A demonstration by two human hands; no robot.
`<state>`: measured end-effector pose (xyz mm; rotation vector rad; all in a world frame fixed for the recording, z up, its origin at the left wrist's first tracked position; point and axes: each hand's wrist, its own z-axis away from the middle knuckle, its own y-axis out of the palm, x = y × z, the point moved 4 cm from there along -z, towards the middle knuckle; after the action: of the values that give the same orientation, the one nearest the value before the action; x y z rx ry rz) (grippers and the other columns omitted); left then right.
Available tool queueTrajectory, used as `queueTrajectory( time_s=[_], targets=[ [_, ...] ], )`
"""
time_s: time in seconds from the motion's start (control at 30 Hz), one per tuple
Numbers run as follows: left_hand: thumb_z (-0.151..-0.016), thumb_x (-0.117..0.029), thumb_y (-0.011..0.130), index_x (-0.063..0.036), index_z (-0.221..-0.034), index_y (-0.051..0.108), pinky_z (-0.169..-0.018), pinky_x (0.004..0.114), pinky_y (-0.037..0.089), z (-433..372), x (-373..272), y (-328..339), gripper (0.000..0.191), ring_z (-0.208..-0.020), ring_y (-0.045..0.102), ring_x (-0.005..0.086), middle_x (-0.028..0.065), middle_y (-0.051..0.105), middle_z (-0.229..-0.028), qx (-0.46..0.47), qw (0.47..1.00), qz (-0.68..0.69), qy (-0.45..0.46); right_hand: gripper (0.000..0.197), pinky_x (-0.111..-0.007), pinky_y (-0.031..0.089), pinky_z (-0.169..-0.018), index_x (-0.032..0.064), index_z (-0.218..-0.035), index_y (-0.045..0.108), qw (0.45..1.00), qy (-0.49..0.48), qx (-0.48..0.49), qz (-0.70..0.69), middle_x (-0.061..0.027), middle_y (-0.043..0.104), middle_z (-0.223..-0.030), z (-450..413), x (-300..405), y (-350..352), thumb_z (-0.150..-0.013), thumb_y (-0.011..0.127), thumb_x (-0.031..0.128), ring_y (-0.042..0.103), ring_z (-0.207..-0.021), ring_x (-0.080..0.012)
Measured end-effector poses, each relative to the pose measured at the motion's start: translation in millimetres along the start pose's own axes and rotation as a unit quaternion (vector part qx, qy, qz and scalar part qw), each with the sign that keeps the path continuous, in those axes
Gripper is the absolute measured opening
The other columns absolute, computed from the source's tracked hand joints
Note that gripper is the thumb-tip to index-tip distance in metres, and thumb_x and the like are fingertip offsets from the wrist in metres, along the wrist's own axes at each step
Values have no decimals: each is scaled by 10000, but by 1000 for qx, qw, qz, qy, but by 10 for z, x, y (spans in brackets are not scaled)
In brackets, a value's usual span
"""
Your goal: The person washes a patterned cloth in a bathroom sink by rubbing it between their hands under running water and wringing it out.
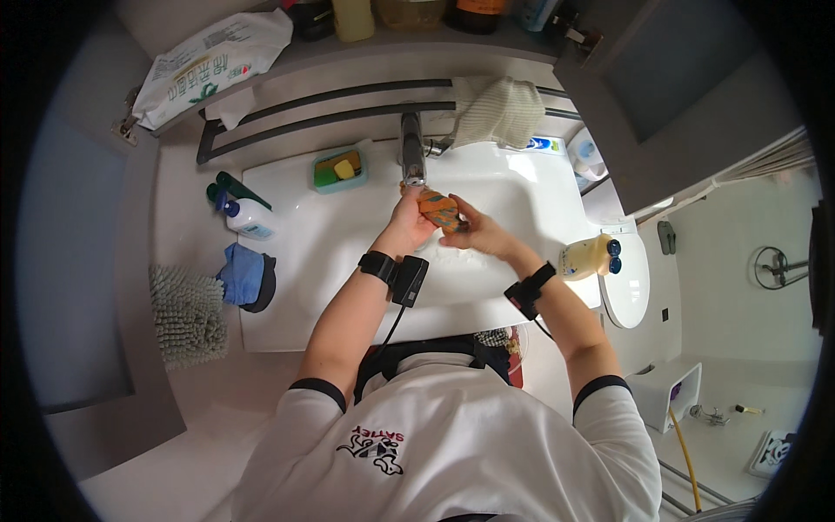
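Over the white washbasin (313, 274), my left hand (411, 218) grips a bunched orange cloth (440, 210) with grey-green patches, maybe a sock. My right hand (484, 230) has its fingers on the cloth's other end. Directly above my left hand is the spout of the chrome faucet (413, 153), and the cloth is just below and beside it. Whitish suds or splashing water show in the basin under my hands. The palms and part of the cloth are hidden by my fingers.
A soap box (340, 169) holding soap pieces sits at the basin's back left. Left are a white pump bottle (251, 218) and blue cloth (241, 274). A yellow bottle (580, 258) stands on the right rim. A towel (499, 111) hangs on the rail behind; open cabinet doors flank me.
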<state>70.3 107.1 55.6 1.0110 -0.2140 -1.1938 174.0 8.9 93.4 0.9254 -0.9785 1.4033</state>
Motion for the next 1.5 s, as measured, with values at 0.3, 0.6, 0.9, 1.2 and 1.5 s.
queueTrajectory(
  time_s=[0.3,0.6,0.9,1.2,1.5],
  targets=[
    [-877,-207,357,100,-1034,472,-969,450,355,-68,-280,43,364,-1092,444,313,241,493,-1083,28,995,50,-80,456,-269,460,-628,38,-1112,488,966,-17,-257,-22,-36,555,-842,313,-336,-290,-685,648,23,539,-704,-113],
    [-784,-249,477,44,-1113,521,-863,434,398,-16,-239,448,442,-1049,488,337,194,503,-1195,258,948,3,-189,483,-277,451,-754,20,-1096,515,957,68,-280,-13,-54,579,-934,854,-922,-634,-638,666,-2,553,-836,-143],
    [-863,-379,372,8,-1233,436,-975,515,284,-30,-291,268,539,-1206,374,347,214,379,-1317,269,949,-12,-165,454,-307,466,-667,22,-1047,541,976,56,-153,143,-99,615,-809,762,-861,-386,-614,666,77,589,-734,-206],
    [-854,-410,451,-54,-1277,399,-924,494,330,362,-334,-181,556,-1184,387,320,141,399,-1293,10,713,-681,-165,476,-301,466,-596,8,-1046,548,964,18,-29,265,-101,619,-778,476,-577,-140,-622,712,149,582,-654,-188],
    [-823,-440,508,-49,-1292,369,-889,509,371,475,-629,-805,626,-1178,377,351,166,354,-1301,-124,883,-452,-13,452,-257,454,-702,11,-1050,540,996,-28,-80,2,-58,579,-888,-462,56,208,-667,737,148,546,-764,-129]
  ],
)
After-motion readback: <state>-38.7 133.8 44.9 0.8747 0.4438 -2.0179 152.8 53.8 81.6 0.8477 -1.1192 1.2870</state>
